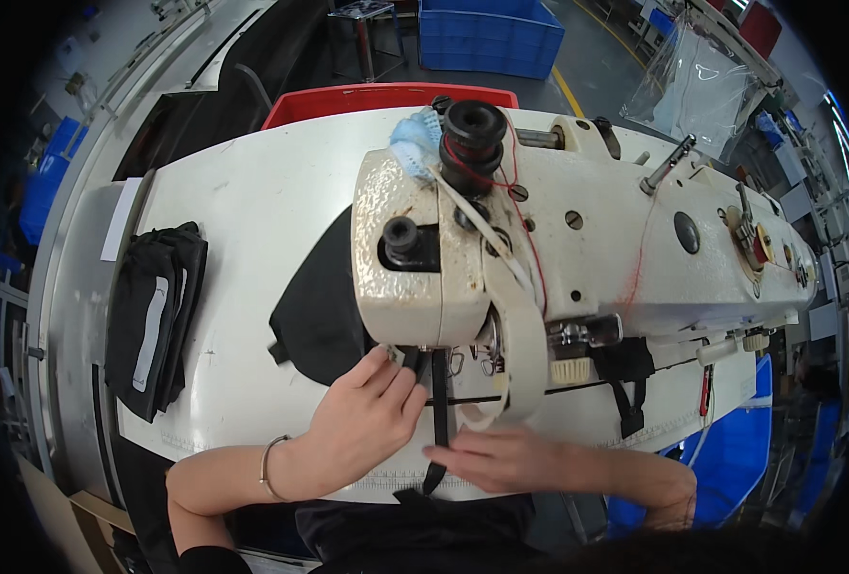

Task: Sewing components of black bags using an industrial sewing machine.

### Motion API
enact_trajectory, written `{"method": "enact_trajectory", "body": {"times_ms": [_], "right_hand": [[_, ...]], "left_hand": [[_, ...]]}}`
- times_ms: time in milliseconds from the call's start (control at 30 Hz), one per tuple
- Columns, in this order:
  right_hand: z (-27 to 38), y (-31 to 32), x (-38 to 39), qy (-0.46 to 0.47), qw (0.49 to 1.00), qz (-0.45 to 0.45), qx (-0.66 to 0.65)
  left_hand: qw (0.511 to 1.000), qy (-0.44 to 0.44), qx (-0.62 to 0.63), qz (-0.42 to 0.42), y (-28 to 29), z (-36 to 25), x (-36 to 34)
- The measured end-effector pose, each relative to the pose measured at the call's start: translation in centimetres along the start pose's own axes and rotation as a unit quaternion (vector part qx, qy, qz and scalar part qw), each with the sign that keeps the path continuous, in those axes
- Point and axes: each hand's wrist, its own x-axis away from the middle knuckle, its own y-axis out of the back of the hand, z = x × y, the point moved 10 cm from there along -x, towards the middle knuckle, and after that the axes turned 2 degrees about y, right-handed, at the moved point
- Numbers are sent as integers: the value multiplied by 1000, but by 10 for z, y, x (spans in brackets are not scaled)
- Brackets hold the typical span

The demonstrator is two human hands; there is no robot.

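Note:
A white sewing machine (396, 306) stands over the table, and a black fabric piece (321, 297) lies partly under its head. My left hand (367, 416) is beside the needle area, its fingers curled together at the edge of the black fabric; a small greyish bit shows at the fingertips, and what they pinch is mostly hidden. From under the machine head a narrow black strap (441, 407) runs toward me. Near its lower end my right hand (501, 459) has its fingers closed at the strap. The needle tip is hidden behind the machine head.
Folded black pieces (152, 325) with a white strip lie on the table's left. Another black strapped piece (625, 373) is to the right of the needle area. A red bin (386, 96) stands behind the table, a blue crate (487, 38) beyond it. Red thread runs over the machine.

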Motion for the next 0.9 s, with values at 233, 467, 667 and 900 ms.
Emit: {"method": "enact_trajectory", "body": {"times_ms": [233,467,667,900], "right_hand": [[15,-43,38,-315,816,-98,-475],[25,-52,49,-354,837,-58,-413],[52,-37,28,-202,969,-15,-140],[86,-8,24,-96,967,-11,234]], "left_hand": [[976,-139,148,83,26,-35,33],[923,148,349,68,23,130,18],[974,-135,165,81,44,-36,55],[992,-91,-11,90,1,-96,75]]}}
